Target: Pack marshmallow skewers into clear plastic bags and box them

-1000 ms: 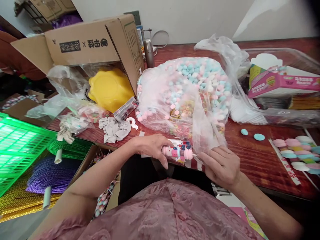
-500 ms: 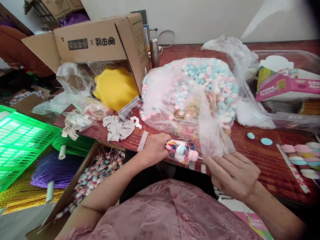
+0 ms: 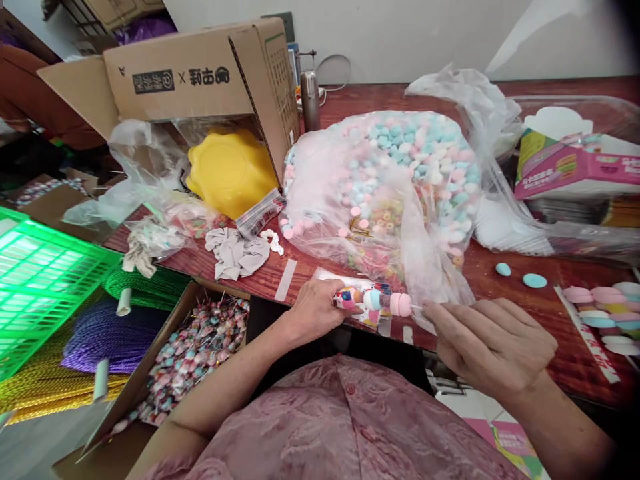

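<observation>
A marshmallow skewer (image 3: 373, 301) lies level between my hands, with a patterned piece at its left end, a blue and white marshmallow in the middle and pink ones at its right. My left hand (image 3: 316, 308) is closed around the patterned end. My right hand (image 3: 495, 343) is closed too, its thumb and forefinger pinching the thin white stick that comes out of the pink end. Printed plastic wrappers (image 3: 370, 317) rest on the table edge beneath the skewer. Just beyond my hands sits a large clear bag (image 3: 320, 173) of pastel marshmallows and ring candies.
An open carton (image 3: 175, 83) holds a yellow scalloped tub (image 3: 230, 173). Grey cloth (image 3: 235, 253) lies left on the table. Two blue marshmallows (image 3: 535, 281) and pastel stacks (image 3: 600, 307) lie right. A low box of finished skewers (image 3: 200, 347) and a green basket (image 3: 50, 280) stand at left.
My right hand has moved right and the skewer has shifted slightly right and up with it. More of the wrappers beside my left hand now shows.
</observation>
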`<state>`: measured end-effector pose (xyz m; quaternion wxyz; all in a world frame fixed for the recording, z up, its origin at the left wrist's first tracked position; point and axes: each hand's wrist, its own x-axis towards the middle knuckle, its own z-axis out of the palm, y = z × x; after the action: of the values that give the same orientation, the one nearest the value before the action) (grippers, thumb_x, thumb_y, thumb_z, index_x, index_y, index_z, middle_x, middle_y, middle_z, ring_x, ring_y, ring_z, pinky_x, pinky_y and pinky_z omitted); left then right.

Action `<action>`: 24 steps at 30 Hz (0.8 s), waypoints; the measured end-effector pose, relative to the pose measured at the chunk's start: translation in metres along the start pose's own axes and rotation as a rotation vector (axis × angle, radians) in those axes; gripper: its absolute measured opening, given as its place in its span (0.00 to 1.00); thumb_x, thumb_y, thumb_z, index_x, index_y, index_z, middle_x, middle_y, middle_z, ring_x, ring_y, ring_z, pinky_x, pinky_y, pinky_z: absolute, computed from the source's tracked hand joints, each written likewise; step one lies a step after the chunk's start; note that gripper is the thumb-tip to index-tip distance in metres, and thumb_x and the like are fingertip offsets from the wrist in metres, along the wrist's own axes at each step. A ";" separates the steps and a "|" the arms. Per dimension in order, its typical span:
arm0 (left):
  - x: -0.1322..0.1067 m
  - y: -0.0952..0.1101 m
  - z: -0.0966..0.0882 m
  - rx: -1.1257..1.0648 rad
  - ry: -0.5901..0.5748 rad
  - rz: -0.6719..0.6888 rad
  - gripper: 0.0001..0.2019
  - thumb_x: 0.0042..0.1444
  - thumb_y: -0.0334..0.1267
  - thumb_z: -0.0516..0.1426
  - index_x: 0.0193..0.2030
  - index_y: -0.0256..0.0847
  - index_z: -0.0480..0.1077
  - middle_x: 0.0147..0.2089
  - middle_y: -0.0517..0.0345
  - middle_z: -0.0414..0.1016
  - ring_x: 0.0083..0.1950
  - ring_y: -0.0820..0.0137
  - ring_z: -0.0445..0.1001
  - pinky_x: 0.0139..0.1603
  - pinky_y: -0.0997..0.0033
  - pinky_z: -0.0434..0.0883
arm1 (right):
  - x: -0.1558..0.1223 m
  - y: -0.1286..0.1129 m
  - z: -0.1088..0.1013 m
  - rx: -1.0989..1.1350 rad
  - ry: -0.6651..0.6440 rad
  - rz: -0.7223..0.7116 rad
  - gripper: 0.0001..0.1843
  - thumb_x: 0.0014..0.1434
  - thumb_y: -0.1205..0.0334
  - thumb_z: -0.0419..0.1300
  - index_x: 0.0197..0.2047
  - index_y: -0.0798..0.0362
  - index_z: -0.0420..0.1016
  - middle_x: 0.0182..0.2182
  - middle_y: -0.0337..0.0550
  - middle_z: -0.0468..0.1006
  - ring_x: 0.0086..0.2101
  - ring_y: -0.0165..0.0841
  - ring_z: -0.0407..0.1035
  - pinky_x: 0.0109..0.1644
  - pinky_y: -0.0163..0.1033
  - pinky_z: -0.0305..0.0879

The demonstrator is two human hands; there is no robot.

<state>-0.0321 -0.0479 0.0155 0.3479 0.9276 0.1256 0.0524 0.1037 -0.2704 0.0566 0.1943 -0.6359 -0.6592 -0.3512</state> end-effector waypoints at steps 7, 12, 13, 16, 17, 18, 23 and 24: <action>0.000 0.006 -0.002 0.171 -0.032 0.004 0.05 0.53 0.36 0.56 0.29 0.39 0.70 0.27 0.58 0.73 0.28 0.71 0.66 0.28 0.71 0.52 | -0.001 0.002 -0.003 0.077 -0.081 -0.110 0.11 0.59 0.71 0.58 0.46 0.59 0.75 0.31 0.46 0.80 0.29 0.34 0.67 0.32 0.41 0.58; -0.002 0.011 0.001 0.269 -0.082 0.051 0.04 0.54 0.35 0.56 0.30 0.39 0.70 0.32 0.53 0.75 0.33 0.67 0.70 0.31 0.69 0.54 | 0.005 0.005 -0.005 0.133 -0.090 -0.160 0.12 0.63 0.70 0.55 0.48 0.58 0.75 0.35 0.47 0.80 0.31 0.33 0.67 0.34 0.42 0.59; -0.002 0.013 0.001 0.263 -0.092 0.051 0.05 0.54 0.36 0.56 0.30 0.38 0.70 0.32 0.53 0.75 0.33 0.67 0.70 0.31 0.69 0.54 | 0.007 0.006 -0.006 0.140 -0.097 -0.176 0.12 0.63 0.70 0.55 0.47 0.58 0.75 0.35 0.47 0.80 0.32 0.33 0.67 0.35 0.42 0.59; -0.001 0.015 0.001 0.134 -0.161 0.024 0.08 0.53 0.41 0.59 0.29 0.38 0.70 0.29 0.57 0.73 0.31 0.68 0.68 0.30 0.71 0.54 | 0.013 0.011 -0.007 0.147 -0.120 -0.226 0.11 0.64 0.69 0.53 0.46 0.55 0.76 0.37 0.45 0.80 0.34 0.33 0.67 0.36 0.41 0.58; 0.000 0.016 0.001 0.059 -0.194 0.012 0.10 0.52 0.43 0.61 0.29 0.38 0.71 0.28 0.58 0.72 0.31 0.69 0.68 0.30 0.72 0.55 | 0.015 0.013 -0.007 0.141 -0.119 -0.236 0.11 0.64 0.69 0.54 0.46 0.55 0.76 0.37 0.45 0.80 0.34 0.33 0.66 0.35 0.41 0.58; 0.000 0.016 0.001 -0.022 -0.228 0.003 0.11 0.51 0.44 0.62 0.30 0.38 0.71 0.27 0.60 0.72 0.31 0.70 0.67 0.30 0.73 0.56 | 0.016 0.015 -0.006 0.132 -0.117 -0.241 0.10 0.64 0.69 0.55 0.46 0.55 0.75 0.36 0.44 0.80 0.34 0.32 0.66 0.35 0.41 0.57; 0.001 0.014 0.003 -0.253 -0.318 -0.025 0.14 0.47 0.45 0.66 0.30 0.38 0.70 0.26 0.66 0.66 0.31 0.74 0.65 0.29 0.76 0.56 | 0.015 0.025 0.005 0.104 -0.115 -0.188 0.09 0.63 0.69 0.57 0.46 0.54 0.73 0.31 0.40 0.79 0.29 0.31 0.63 0.32 0.40 0.54; 0.001 0.014 0.002 -0.261 -0.336 -0.033 0.14 0.46 0.45 0.66 0.29 0.38 0.70 0.25 0.66 0.65 0.30 0.75 0.64 0.29 0.76 0.55 | 0.014 0.026 0.008 0.112 -0.130 -0.169 0.09 0.63 0.69 0.55 0.46 0.54 0.72 0.30 0.40 0.79 0.28 0.30 0.63 0.32 0.40 0.54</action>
<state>-0.0278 -0.0590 0.0229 0.4820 0.8682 0.0732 -0.0926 0.1286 -0.2565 0.0669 0.1561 -0.5875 -0.7404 -0.2869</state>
